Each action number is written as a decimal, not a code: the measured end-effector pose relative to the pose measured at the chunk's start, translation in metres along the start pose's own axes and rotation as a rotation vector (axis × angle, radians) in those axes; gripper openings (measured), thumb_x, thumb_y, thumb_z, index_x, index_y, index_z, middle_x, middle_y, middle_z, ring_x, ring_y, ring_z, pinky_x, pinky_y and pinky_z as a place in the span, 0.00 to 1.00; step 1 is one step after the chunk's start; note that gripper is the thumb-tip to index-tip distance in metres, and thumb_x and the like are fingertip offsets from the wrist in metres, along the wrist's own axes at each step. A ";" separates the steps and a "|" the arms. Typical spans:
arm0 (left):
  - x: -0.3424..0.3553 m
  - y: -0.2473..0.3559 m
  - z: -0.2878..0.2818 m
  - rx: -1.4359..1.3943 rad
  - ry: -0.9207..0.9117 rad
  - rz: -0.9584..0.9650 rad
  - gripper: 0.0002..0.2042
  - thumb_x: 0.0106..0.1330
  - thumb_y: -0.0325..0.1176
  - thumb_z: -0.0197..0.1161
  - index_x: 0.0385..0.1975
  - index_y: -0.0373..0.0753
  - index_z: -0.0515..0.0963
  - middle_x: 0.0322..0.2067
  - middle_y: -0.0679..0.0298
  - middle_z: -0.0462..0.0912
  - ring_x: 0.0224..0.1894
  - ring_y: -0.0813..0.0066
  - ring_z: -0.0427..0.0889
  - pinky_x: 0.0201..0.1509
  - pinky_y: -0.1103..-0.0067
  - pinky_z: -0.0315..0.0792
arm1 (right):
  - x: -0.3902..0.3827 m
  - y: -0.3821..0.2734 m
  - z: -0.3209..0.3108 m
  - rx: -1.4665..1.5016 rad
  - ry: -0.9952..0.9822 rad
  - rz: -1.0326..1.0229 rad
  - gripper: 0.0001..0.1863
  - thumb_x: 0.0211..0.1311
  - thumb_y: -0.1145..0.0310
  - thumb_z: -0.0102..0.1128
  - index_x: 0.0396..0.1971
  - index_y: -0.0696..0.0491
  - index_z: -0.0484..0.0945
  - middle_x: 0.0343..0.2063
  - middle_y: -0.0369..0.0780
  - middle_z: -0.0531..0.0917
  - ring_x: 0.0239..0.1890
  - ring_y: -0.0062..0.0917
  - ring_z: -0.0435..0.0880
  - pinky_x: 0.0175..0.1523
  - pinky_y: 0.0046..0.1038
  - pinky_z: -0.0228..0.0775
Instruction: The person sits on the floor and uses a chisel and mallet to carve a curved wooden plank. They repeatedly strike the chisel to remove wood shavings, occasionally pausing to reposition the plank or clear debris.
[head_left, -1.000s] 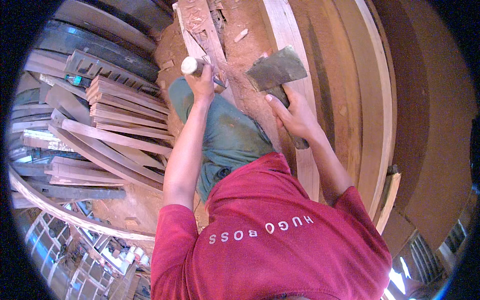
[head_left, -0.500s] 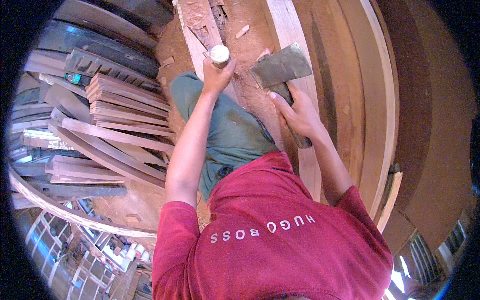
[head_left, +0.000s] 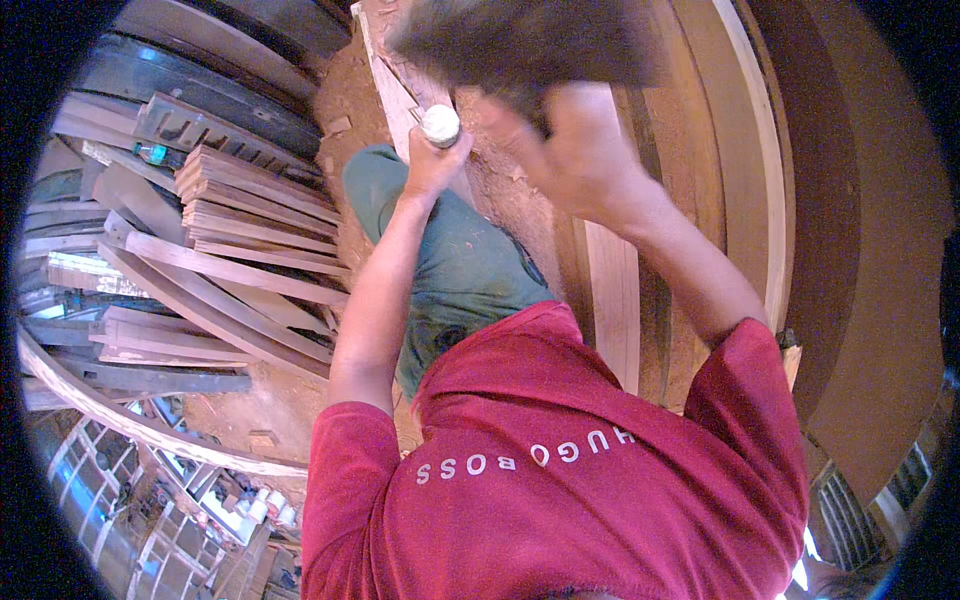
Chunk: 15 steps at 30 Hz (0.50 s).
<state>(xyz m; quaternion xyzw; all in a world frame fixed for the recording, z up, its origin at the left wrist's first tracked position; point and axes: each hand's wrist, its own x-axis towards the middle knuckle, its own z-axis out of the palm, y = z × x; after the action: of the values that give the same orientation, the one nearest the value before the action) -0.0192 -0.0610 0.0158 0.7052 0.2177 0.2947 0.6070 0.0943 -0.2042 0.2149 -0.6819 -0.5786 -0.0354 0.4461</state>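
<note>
Left hand (head_left: 432, 165) clenches a white-capped chisel (head_left: 440, 125) planted on the pale wood strip (head_left: 400, 90), steadying it, while the right hand (head_left: 575, 150), blurred, grips a dark mallet (head_left: 525, 40) raised above that strip.

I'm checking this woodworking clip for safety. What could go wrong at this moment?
The right hand has a blurred, raised mallet above the left hand, which grips a pale-ended chisel handle. A mistimed blow might land on those knuckles. The chisel sits over the person's green-trousered leg, so a slip off the wooden board may drive it toward the leg.
</note>
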 end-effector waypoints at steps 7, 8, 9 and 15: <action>-0.005 -0.008 -0.010 0.129 -0.108 -0.093 0.11 0.56 0.35 0.67 0.33 0.34 0.81 0.29 0.61 0.85 0.31 0.72 0.83 0.37 0.74 0.76 | 0.007 -0.010 -0.016 0.038 -0.520 0.437 0.22 0.66 0.54 0.55 0.49 0.57 0.71 0.33 0.58 0.81 0.34 0.56 0.81 0.39 0.47 0.72; -0.003 -0.013 -0.012 0.172 -0.085 -0.023 0.11 0.56 0.35 0.68 0.33 0.34 0.81 0.29 0.61 0.85 0.31 0.73 0.83 0.37 0.74 0.76 | 0.009 -0.010 -0.015 0.034 -0.399 0.346 0.21 0.65 0.56 0.56 0.49 0.57 0.70 0.31 0.57 0.81 0.34 0.54 0.81 0.40 0.48 0.73; -0.003 -0.011 -0.011 0.210 -0.078 0.039 0.10 0.56 0.34 0.68 0.32 0.34 0.81 0.29 0.61 0.85 0.31 0.73 0.83 0.37 0.74 0.75 | 0.008 -0.012 -0.014 0.025 -0.277 0.272 0.21 0.64 0.57 0.56 0.48 0.57 0.69 0.29 0.57 0.81 0.34 0.53 0.82 0.41 0.49 0.73; -0.002 0.001 -0.005 0.136 -0.187 -0.112 0.09 0.53 0.29 0.68 0.32 0.33 0.81 0.29 0.63 0.85 0.32 0.75 0.82 0.40 0.75 0.75 | -0.039 0.017 0.010 -0.078 -0.639 0.582 0.22 0.65 0.55 0.57 0.47 0.60 0.71 0.26 0.57 0.81 0.33 0.55 0.80 0.38 0.48 0.71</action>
<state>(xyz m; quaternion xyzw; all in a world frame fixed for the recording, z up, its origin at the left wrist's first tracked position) -0.0243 -0.0591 0.0166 0.7560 0.2185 0.1777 0.5908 0.0907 -0.2263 0.1771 -0.8096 -0.4697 0.2829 0.2096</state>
